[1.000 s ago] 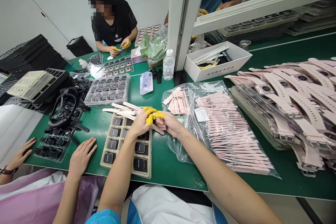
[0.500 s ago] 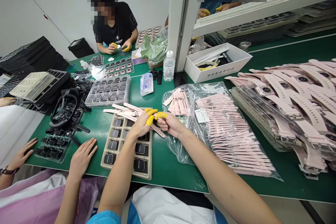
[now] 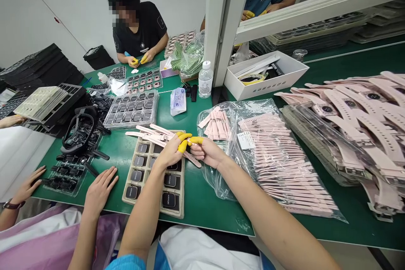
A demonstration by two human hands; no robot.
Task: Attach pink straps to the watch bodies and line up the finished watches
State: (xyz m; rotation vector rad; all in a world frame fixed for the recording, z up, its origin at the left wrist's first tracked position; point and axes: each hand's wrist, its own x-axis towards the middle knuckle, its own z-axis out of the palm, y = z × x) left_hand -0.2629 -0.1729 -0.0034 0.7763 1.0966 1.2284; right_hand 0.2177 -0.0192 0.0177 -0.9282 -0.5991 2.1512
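Over the far right corner of a beige tray, my left hand and my right hand meet fingertip to fingertip. Both wear yellow finger cots and are closed, pinching a pink watch strap whose holed end sticks out below them. Most of the pinched part is hidden by the fingers. More pink straps lie across the tray's far edge, left of my hands. Square dark watch bodies sit in the tray's compartments, partly covered by my left forearm.
Right of my hands lie plastic bags of pink straps and a stack of trays with pink watches. A water bottle and a tissue pack stand beyond. To the left are black straps and a neighbour's hand.
My hands keep nearly the same pinch on the strap, with only slight finger movement. The view has shifted a little. The person across the table has lowered their hands and brought them closer together.
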